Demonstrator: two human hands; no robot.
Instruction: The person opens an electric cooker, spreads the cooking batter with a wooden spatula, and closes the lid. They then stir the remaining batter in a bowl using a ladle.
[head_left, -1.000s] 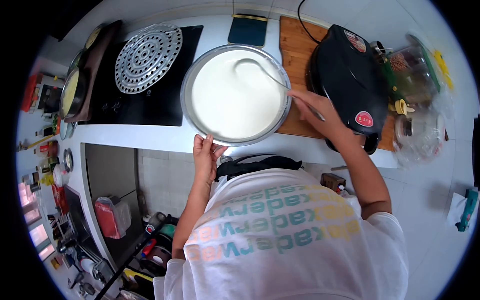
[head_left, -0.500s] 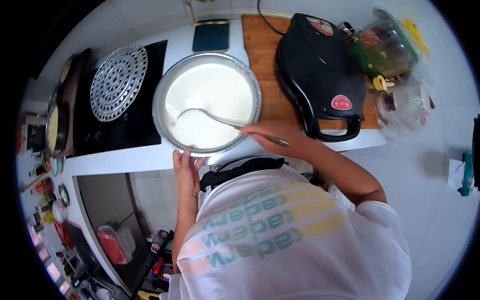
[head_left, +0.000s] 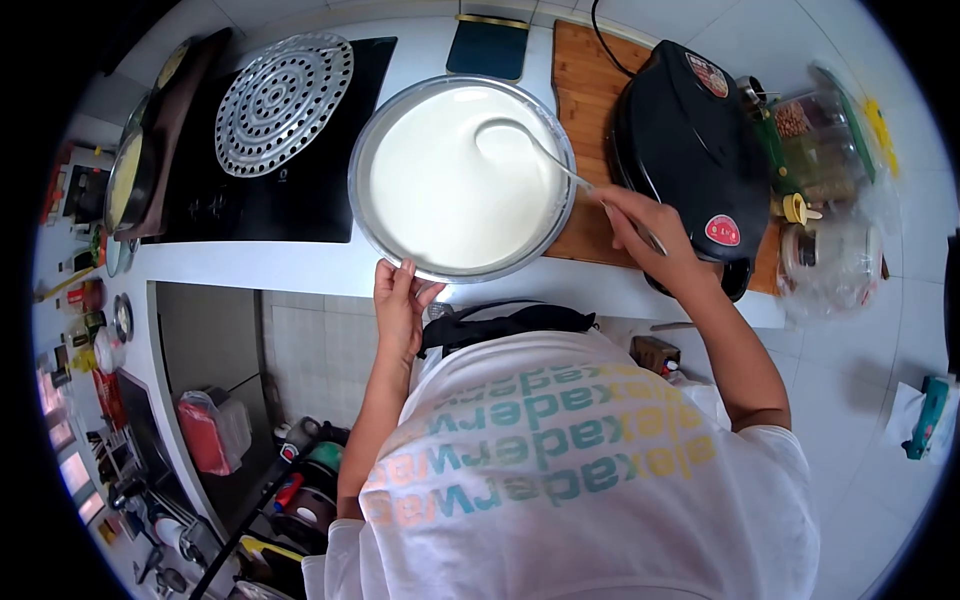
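A wide metal bowl [head_left: 361, 190] of smooth white batter-like liquid [head_left: 450, 190] stands on the white counter, overlapping the wooden board's left edge. My left hand [head_left: 400, 300] grips the bowl's near rim, fingers on the metal. In my right hand [head_left: 645, 230] is the handle of a metal ladle [head_left: 555, 160], closed in my fingers at the bowl's right side. The ladle's head lies in the liquid at the upper right, with only its curved outline showing. Just right of that hand sits a black electric griddle [head_left: 690, 150], lid down.
On the black cooktop [head_left: 270, 215] at left lies a perforated steamer plate [head_left: 285, 105]. The griddle rests on a wooden board [head_left: 580, 110]. Jars and a plastic-wrapped container [head_left: 830, 260] stand to the right. A dark blue pad [head_left: 487, 47] lies behind the bowl.
The ladle's head has moved from the bowl's lower left to its upper right, my right hand moving with it. My left hand still holds the rim. The view has shifted a little.
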